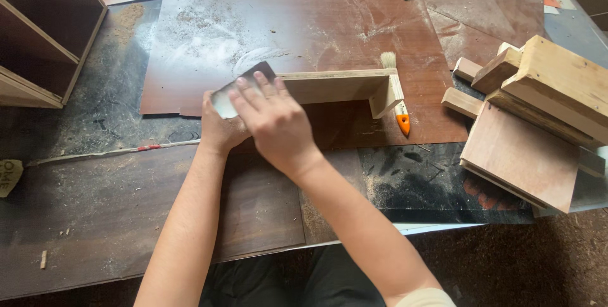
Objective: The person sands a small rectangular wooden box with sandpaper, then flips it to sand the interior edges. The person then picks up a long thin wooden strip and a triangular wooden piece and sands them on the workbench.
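Sandpaper sheet [234, 92], grey-faced with a dark back, sits pinched between both hands at the left end of an L-shaped wooden frame piece [342, 85] lying on the reddish plywood sheet [304, 22] near the worktop's middle. Right hand [275, 120] lies flat over it, fingers [253, 92] extended and pressing down; left hand [218, 126] curls under, gripping the sheet's lower edge. This looks like sanding of the frame's end, so the next stroke probably needs steady pressure along the wood. Behind the frame's corner lies an orange-handled brush [399, 111]; wood blocks [538, 92] are stacked by the right edge.
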